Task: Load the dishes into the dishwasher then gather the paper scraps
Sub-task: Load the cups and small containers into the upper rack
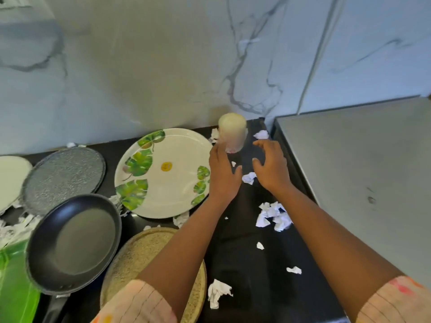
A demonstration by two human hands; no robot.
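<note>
Marbled wall panels [140, 66] back a black countertop [245, 252] that carries the dishes and paper scraps. Both hands reach forward over the counter toward an inverted cream cup [232, 131] standing near the wall. Left hand [222, 173]: fingers extended and held close together, fingertips at the cup's lower left edge; actual contact cannot be confirmed. Right hand [270, 166]: fingers spread and slightly curled, holding nothing, just right of the cup. One crumpled scrap [249, 177] lies between the two thumbs; another scrap [261, 134] lies just beyond the right fingertips. A cluster of scraps [272, 215] lies beside the right forearm. Left of the left fingers sits a leaf-patterned plate [163, 173]; farther left are a speckled grey plate [63, 178], a black frying pan [74, 243] and a woven mat [140, 252].
</note>
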